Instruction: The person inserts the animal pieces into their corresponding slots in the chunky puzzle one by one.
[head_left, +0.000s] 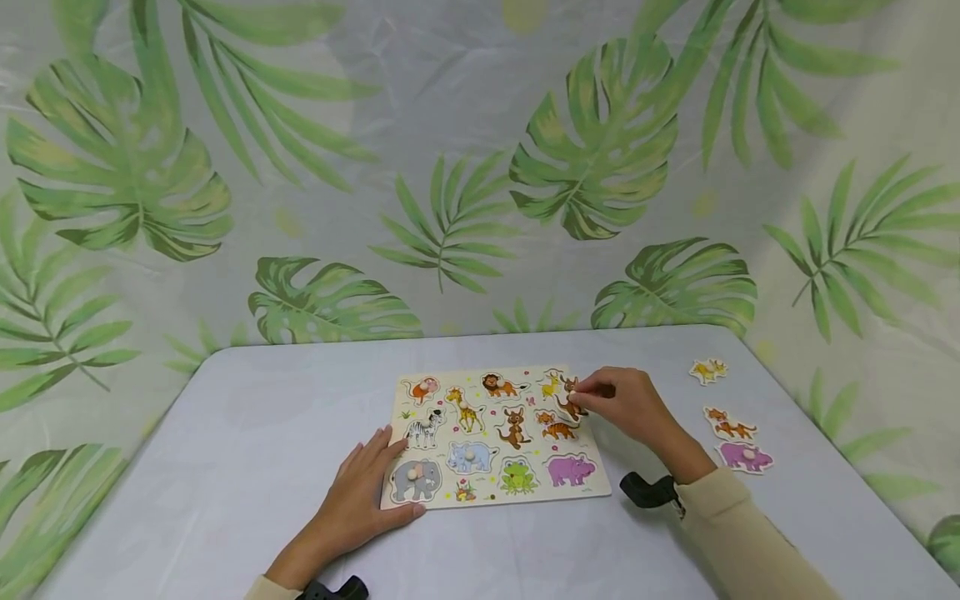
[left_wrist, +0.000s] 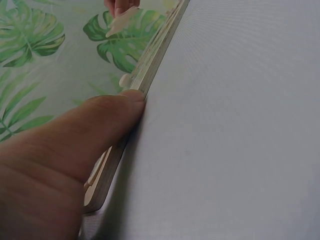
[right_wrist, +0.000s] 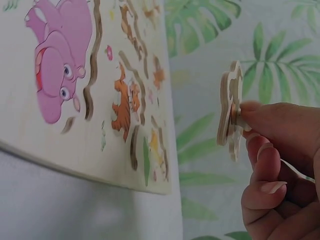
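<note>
A wooden animal peg puzzle board [head_left: 438, 417] lies on the table. My left hand [head_left: 363, 492] rests at its near left corner, fingers extended along the left side and thumb against the front edge. In the left wrist view, the thumb [left_wrist: 112, 110] touches the board's rim. My right hand [head_left: 633, 404] pinches the knob of a kangaroo puzzle piece [head_left: 567, 408] over the board's far right corner. The right wrist view shows this piece [right_wrist: 227, 107] edge-on, raised apart from the board. Knobbed elephant [head_left: 420, 483], rhino [head_left: 459, 457], lion [head_left: 493, 383] and monkey [head_left: 418, 392] pieces sit in the board.
To the right on the white table [head_left: 247, 433] lie a yellow animal piece [head_left: 708, 372], a tiger piece [head_left: 723, 427] and a purple hippo piece [head_left: 735, 458]. The hippo touches or nearly touches the tiger. A leaf-printed curtain [head_left: 465, 100] hangs behind.
</note>
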